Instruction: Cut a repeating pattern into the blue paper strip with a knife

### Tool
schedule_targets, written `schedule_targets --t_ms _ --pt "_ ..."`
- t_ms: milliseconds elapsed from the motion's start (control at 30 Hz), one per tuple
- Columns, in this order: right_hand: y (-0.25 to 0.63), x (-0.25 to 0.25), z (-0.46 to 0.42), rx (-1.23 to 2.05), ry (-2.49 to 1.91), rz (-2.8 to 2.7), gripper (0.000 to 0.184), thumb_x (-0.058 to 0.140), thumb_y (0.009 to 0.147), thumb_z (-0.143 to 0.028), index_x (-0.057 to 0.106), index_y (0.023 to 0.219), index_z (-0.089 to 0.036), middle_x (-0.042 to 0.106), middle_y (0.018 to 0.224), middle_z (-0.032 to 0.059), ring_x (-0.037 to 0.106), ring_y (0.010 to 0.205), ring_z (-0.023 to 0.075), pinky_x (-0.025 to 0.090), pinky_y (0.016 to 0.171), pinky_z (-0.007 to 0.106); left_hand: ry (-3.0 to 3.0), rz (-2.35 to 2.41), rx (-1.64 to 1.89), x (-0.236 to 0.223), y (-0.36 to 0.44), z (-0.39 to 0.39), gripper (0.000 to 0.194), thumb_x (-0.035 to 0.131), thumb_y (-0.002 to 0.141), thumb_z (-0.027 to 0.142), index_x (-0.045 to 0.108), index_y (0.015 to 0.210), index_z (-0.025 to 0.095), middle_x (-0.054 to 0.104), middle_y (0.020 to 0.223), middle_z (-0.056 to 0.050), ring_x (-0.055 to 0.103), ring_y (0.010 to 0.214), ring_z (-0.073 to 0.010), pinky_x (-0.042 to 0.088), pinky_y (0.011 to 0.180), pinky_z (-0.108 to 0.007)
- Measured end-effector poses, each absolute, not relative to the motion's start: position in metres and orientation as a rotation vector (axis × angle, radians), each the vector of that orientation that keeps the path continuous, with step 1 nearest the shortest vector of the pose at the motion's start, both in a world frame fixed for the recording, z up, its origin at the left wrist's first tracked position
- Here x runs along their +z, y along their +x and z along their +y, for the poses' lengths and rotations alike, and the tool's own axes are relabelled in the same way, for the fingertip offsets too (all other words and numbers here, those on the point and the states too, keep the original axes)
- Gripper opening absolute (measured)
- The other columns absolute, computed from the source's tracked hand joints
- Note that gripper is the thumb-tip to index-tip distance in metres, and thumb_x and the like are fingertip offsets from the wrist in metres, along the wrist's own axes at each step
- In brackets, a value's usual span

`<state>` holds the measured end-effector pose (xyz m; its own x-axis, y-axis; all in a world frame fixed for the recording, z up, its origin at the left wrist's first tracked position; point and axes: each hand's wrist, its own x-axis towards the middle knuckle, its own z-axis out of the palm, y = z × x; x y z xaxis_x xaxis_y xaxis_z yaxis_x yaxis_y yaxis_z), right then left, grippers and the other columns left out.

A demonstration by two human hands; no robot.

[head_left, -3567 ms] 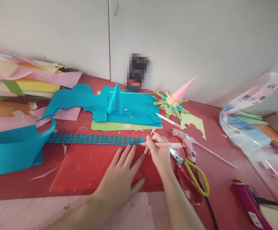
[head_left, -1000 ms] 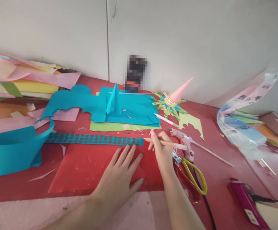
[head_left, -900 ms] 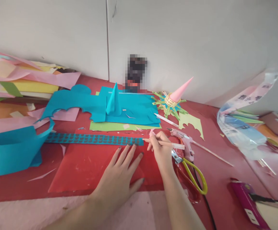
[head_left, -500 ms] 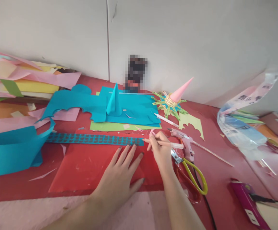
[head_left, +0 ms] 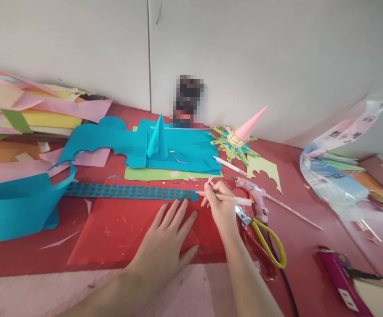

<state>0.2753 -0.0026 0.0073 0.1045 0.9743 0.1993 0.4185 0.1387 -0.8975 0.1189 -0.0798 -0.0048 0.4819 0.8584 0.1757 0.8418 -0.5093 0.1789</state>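
Observation:
A long blue paper strip point(head_left: 125, 192) with rows of dark curved marks lies across the red sheet point(head_left: 112, 233). My left hand point(head_left: 166, 240) rests flat with fingers spread, its fingertips on the strip's lower edge near the right end. My right hand point(head_left: 221, 211) is closed around a slim pen point(head_left: 244, 201), whose tip meets the right end of the strip. Part of the pen is hidden by my fingers. A small pink thing point(head_left: 208, 181) shows just beyond that hand; I cannot make out what it is.
Right of my hand lie yellow-handled scissors point(head_left: 267, 242), a pink glue gun point(head_left: 260, 202) and a white pen point(head_left: 229, 166). Behind stand a blue paper cone point(head_left: 158, 141) and a pink cone point(head_left: 250, 125). Paper scraps point(head_left: 46, 110) pile up at left, a plastic bag point(head_left: 336, 167) sits right.
My right hand and the pen have shifted very slightly at the strip's right end. My left hand stays in place.

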Motion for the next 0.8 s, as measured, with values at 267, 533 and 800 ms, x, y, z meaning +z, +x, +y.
schedule_targets --t_ms 267,533,800 --pt "0.2777 0.0069 -0.0010 0.769 -1.393 -1.461 0.034 0.051 0.084 -0.030 0.036 0.054 -0.024 0.049 0.038 -0.0058 0.070 0.065 0.0209 0.049 0.061 0.027 2.639 1.513 0.375 -0.0028 0.1189 -0.0793 0.055 0.037 0.090 0.050 0.039 0.137 0.022 0.035 0.145 -0.009 0.031 0.132 -0.0301 0.024 0.106 -0.047" --pt "0.2740 0.0121 -0.0021 0.800 -1.440 -1.357 0.031 0.053 0.083 -0.030 0.039 0.056 -0.023 0.049 0.036 -0.0065 0.069 0.059 0.0198 0.045 0.052 0.023 2.644 1.507 0.339 -0.0046 0.1187 -0.0784 0.057 0.039 0.089 0.049 0.036 0.139 0.022 0.033 0.146 -0.010 0.031 0.132 -0.0307 0.024 0.106 -0.048" --pt "0.2739 0.0125 -0.0020 0.698 -1.481 -1.408 0.034 0.053 0.084 -0.031 0.039 0.053 -0.023 0.051 0.037 -0.0054 0.068 0.059 0.0188 0.045 0.055 0.024 2.640 1.525 0.397 -0.0032 0.1188 -0.0792 0.055 0.035 0.090 0.051 0.040 0.137 0.023 0.036 0.144 -0.008 0.033 0.131 -0.0292 0.023 0.106 -0.045"
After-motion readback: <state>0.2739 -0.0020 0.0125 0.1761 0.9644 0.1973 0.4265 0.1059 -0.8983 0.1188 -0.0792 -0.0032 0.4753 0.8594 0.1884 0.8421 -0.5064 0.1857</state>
